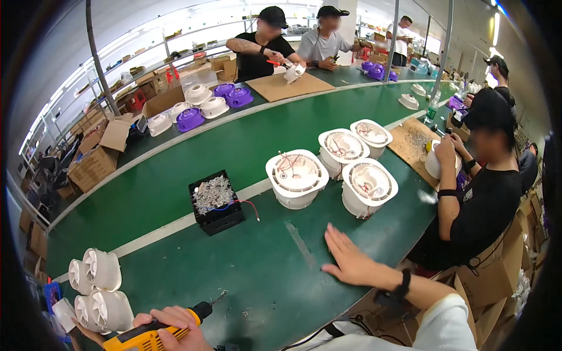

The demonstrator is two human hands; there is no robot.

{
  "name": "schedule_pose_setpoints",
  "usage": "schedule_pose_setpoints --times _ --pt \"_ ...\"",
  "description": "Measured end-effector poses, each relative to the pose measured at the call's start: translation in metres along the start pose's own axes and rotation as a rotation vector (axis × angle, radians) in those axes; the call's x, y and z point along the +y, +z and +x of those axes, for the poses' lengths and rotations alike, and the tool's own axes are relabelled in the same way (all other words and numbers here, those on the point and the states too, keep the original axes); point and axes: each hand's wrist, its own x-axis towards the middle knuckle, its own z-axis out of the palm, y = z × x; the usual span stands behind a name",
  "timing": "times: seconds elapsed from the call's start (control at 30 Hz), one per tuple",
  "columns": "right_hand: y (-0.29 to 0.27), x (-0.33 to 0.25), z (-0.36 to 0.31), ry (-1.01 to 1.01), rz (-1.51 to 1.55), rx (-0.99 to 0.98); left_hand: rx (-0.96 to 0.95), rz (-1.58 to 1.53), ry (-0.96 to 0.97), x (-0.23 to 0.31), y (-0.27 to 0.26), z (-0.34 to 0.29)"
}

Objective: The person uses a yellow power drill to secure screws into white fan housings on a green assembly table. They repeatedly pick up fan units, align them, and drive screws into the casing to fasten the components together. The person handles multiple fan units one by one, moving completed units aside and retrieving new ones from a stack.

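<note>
My left hand (pixel 178 327) is closed around a yellow and black power drill (pixel 132 339) at the lower left. Its thin bit points up and right, just over the green tabletop (pixel 269 263). A few loose screws (pixel 246 313) lie near the bit. Flat on the table's near right part rests my right hand (pixel 348 257), fingers spread and holding nothing. Beyond it stand several white round-cornered housings (pixel 297 178) with red wires inside. A black box (pixel 219 219) heaped with small screws (pixel 213 194) sits left of them, a red and a blue wire trailing over its edge.
Several white fan-bladed parts (pixel 102 269) stand at the left edge. A co-worker (pixel 480 187) on the right handles a white housing beside a brown board (pixel 413 143). Across the green belt (pixel 234 140), other people work near white and purple shells (pixel 190 119).
</note>
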Motion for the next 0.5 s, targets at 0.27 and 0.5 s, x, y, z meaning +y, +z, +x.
schedule_pose_setpoints --times 0.27,0.5 --pt "0.030 -0.009 0.055 -0.172 -0.036 -0.016 0.047 0.027 0.011 0.003 -0.001 0.005" --pt "0.051 -0.082 0.054 -0.436 0.200 -0.151 -0.008 0.000 0.105 0.011 -0.005 0.007"
